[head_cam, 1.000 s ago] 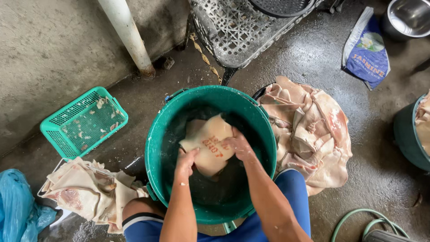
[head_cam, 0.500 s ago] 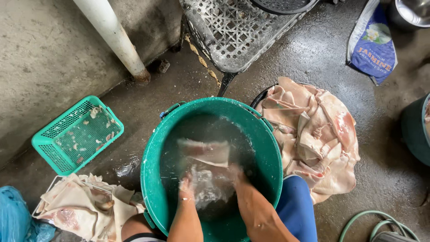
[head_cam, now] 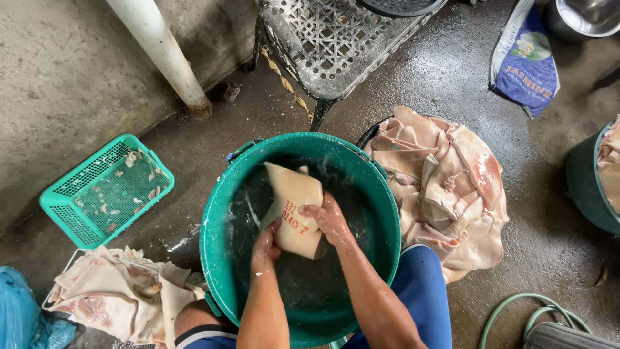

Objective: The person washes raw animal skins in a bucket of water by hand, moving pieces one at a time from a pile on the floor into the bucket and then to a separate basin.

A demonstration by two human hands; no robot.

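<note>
over the wide round green plastic tub [head_cam: 213, 258] half full of dark water, both hands are gripping one pale, slab-shaped piece of raw pork skin [head_cam: 294, 207] marked with red stamped characters. the left hand [head_cam: 265, 247] is pinching its lower left edge, fingers closed on it, while the right hand [head_cam: 328, 218] is clamping the right side with fingers wrapped over the face; the piece is standing nearly upright, its lower end near or in the water, its top clear of the surface, seemingly so that water is running back into the tub rather than onto the floor. the tub is sitting between the person's knees, close in, which is keeping the reach short.

to the right, just beside the tub, a heap of pinkish floppy pork skins [head_cam: 445, 187] is lying in a dark basin. to the lower left, another pile of pale skins [head_cam: 110, 297] is resting in a wire tray, near a small turquoise slotted plastic basket [head_cam: 61, 194] holding scraps. beyond the tub a grey lattice plastic crate [head_cam: 336, 39] is tilting beside a white pipe [head_cam: 158, 52], and a green hose [head_cam: 516, 307] is curling on the wet concrete floor [head_cam: 542, 245].
</note>
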